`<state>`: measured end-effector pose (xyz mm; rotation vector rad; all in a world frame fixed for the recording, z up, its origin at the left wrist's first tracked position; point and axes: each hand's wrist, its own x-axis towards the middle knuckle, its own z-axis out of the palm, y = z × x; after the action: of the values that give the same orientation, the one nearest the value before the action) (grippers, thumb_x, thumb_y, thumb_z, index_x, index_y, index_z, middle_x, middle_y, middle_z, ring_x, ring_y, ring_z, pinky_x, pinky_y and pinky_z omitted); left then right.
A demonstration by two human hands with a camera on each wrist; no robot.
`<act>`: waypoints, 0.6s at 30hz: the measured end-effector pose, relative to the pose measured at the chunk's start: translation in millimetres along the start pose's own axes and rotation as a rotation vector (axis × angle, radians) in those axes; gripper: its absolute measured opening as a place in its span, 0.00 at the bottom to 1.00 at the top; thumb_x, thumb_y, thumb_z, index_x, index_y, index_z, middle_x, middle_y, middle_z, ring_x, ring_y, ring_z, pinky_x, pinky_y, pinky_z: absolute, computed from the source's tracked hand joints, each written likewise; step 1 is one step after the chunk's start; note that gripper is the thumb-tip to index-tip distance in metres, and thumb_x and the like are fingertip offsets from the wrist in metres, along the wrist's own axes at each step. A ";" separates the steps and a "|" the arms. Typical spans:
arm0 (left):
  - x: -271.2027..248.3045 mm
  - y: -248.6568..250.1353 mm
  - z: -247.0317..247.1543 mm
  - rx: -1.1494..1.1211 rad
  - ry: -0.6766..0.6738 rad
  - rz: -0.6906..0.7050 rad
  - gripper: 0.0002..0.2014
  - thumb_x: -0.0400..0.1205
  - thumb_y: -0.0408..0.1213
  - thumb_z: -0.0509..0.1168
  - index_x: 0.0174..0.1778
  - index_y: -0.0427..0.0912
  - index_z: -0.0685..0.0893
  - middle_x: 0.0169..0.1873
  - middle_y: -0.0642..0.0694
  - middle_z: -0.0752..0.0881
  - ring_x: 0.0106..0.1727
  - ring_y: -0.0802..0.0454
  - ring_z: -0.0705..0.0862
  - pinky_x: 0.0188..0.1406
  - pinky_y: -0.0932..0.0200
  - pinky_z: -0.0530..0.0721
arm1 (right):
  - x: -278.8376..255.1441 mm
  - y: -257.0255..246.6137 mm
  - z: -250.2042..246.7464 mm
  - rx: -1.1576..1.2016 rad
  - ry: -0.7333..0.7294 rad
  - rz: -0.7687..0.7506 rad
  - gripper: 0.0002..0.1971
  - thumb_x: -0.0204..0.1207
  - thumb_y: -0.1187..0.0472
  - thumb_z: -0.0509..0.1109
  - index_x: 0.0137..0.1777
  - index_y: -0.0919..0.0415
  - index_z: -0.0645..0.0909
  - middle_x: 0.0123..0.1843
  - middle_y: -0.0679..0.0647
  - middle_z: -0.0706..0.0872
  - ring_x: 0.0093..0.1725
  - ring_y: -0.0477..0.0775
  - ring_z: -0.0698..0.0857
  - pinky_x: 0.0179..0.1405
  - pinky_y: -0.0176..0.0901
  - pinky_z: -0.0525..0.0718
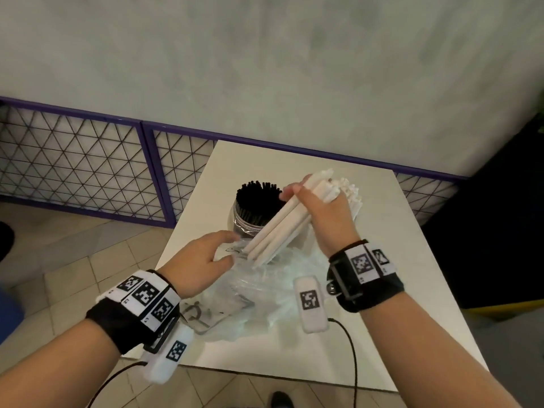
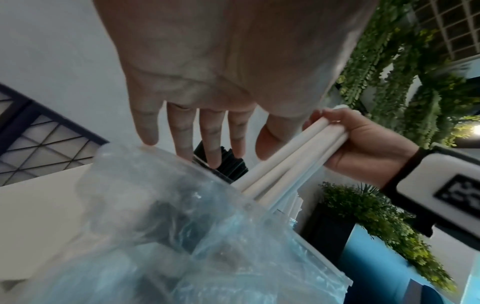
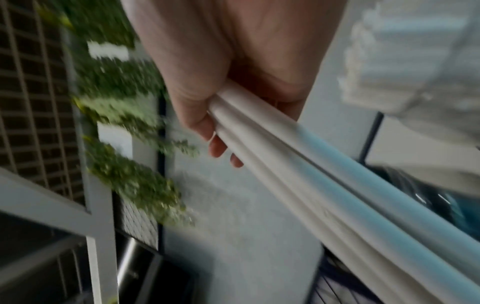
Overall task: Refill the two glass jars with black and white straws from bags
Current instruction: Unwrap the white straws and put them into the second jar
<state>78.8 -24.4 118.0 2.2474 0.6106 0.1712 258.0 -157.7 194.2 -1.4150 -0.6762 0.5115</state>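
right hand [image 1: 325, 219] grips white straws [image 1: 282, 228] | left hand [image 1: 197, 263] seemingly touching bag [image 1: 265, 293]

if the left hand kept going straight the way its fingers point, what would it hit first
Probably the bundle of white straws that the right hand is gripping; the left hand points at them across the plastic bag's edge. Depth is unclear.

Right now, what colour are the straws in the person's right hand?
White straws, clearest in the head view.
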 end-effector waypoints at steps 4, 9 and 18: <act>20.8 19.9 0.8 0.156 -0.016 -0.001 0.23 0.75 0.56 0.59 0.66 0.55 0.78 0.66 0.55 0.78 0.62 0.55 0.78 0.61 0.57 0.75 | 16.2 -41.9 -62.8 0.058 0.044 -0.150 0.14 0.79 0.67 0.68 0.37 0.48 0.86 0.45 0.57 0.91 0.53 0.65 0.88 0.57 0.64 0.83; 53.2 53.7 12.1 0.181 -0.096 0.102 0.26 0.73 0.52 0.58 0.68 0.50 0.78 0.65 0.52 0.78 0.63 0.54 0.77 0.67 0.53 0.75 | 41.9 -48.4 -116.7 -0.037 0.068 -0.164 0.12 0.79 0.67 0.68 0.40 0.49 0.84 0.43 0.53 0.91 0.52 0.62 0.88 0.53 0.59 0.81; 116.9 107.7 68.2 0.398 -0.195 0.247 0.25 0.81 0.45 0.62 0.76 0.49 0.70 0.75 0.50 0.69 0.72 0.48 0.71 0.73 0.49 0.70 | 85.0 -42.8 -134.9 -0.071 0.000 -0.142 0.07 0.76 0.68 0.71 0.42 0.54 0.82 0.43 0.56 0.91 0.52 0.66 0.89 0.56 0.60 0.85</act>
<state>242.3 -75.6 141.7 2.6823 0.2771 -0.0536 409.6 -200.4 243.6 -1.4206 -0.7956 0.3790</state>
